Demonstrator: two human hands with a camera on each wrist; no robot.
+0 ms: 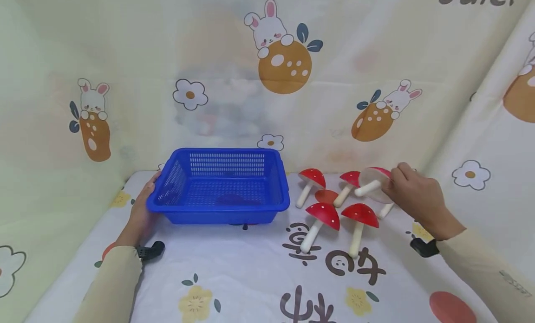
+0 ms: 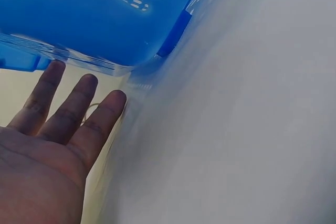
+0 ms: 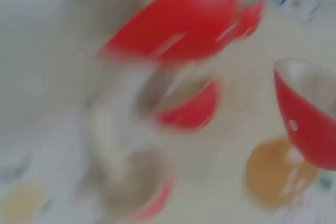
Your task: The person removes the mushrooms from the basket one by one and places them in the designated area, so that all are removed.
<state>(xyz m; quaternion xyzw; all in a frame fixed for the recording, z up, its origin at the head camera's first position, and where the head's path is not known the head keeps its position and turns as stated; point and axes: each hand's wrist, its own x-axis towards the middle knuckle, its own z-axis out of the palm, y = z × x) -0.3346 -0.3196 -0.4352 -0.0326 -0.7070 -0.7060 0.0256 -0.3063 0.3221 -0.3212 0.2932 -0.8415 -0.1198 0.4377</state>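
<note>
A blue plastic basket (image 1: 223,216) stands on the table at left centre, with nothing inside it. Against its left wall is my left hand (image 1: 143,216); the left wrist view shows straight fingers (image 2: 68,116) with tips right at the basket's wall. My right hand (image 1: 418,197) pinches a toy mushroom (image 1: 368,188) by the edge of its red cap, its pale stem pointing left. In the right wrist view that mushroom (image 3: 310,121) appears at the right edge. Below and beside it are several more red-capped mushrooms (image 1: 322,216), one partly hidden behind the held one.
A pale patterned cloth (image 1: 234,276) covers the table. Behind it hangs a curtain (image 1: 225,44) with rabbit and flower prints. The mushrooms lie right of the basket, two nearer me, including one with a cream stem (image 1: 356,239).
</note>
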